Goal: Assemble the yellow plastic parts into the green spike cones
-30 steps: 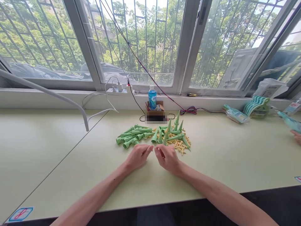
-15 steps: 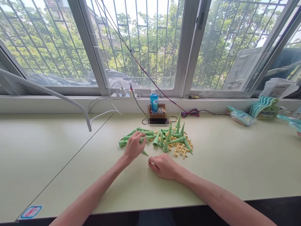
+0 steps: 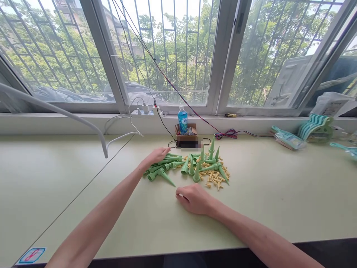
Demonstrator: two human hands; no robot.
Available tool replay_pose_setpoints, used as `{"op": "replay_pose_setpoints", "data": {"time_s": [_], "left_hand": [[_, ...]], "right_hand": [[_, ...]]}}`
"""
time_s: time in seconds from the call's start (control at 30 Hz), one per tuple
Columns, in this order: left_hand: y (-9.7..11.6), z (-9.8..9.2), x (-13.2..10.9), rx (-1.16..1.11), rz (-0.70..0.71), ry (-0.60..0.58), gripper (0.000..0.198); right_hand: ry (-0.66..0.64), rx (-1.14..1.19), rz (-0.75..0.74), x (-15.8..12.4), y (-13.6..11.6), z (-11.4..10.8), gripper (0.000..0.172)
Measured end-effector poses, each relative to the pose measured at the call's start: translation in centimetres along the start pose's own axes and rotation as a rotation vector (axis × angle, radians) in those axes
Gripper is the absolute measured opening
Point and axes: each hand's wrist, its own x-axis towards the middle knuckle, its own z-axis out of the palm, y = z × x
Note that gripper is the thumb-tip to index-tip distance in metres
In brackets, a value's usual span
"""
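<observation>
My left hand (image 3: 158, 155) reaches over the back of a pile of green plastic spikes (image 3: 167, 163), fingers stretched out to the right; nothing shows in it. Its underside and some spikes behind it are hidden. My right hand (image 3: 193, 199) rests on the table with fingers curled in and a small gap by the thumb, and no object shows there. Just beyond it one green spike (image 3: 167, 178) lies with its tip toward this hand. Several green cones (image 3: 196, 174) stand upright or lie right of the pile, among small yellow plastic fittings (image 3: 216, 178).
A small cardboard box (image 3: 187, 142) with a blue-liquid bottle (image 3: 183, 121) stands at the back by the sill. A cable coil (image 3: 227, 134) lies right of it. Bagged teal items (image 3: 288, 138) and a green rack (image 3: 316, 128) are far right. A white bent tube (image 3: 103, 143) hangs at left.
My left hand has moved away from me to the back of the green pile, uncovering spikes at its front. The right hand stays in place.
</observation>
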Motion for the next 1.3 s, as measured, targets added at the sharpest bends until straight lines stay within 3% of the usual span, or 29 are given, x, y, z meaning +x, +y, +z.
{"op": "replay_pose_setpoints", "data": {"time_s": [0.17, 0.6, 1.3], "left_hand": [[0.4, 0.9, -0.4, -0.02, 0.02, -0.082, 0.062], [1.1, 2.0, -2.9, -0.012, 0.013, -0.056, 0.055], [4.9, 1.5, -5.6, -0.014, -0.004, -0.066, 0.052]], "right_hand": [[-0.007, 0.006, 0.003, 0.0, -0.1, -0.3, 0.015], [-0.024, -0.011, 0.003, 0.1, -0.3, -0.6, 0.017], [-0.061, 0.003, 0.047, 0.2, -0.2, -0.8, 0.018]]}}
